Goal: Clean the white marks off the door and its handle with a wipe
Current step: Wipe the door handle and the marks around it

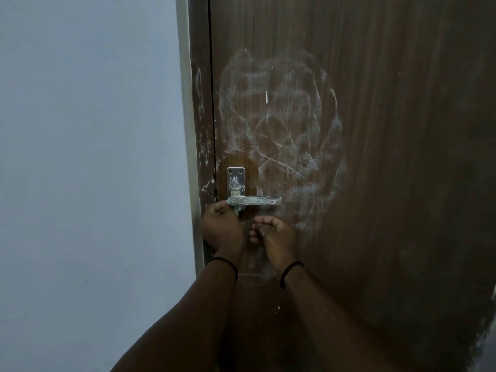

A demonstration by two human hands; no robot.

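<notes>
A dark brown wooden door carries a large swirl of white marks above and right of its handle. The silver lever handle on its metal plate also shows white scribbles. My left hand grips a crumpled pale wipe and holds it against the left end of the lever. My right hand hangs just below the lever with its fingers curled and nothing in them. A small cleaned patch of bare wood surrounds the plate.
The brown door frame left of the door has white smears too. A pale grey wall fills the left side. More white marks show on the door below my hands and at the far lower right edge.
</notes>
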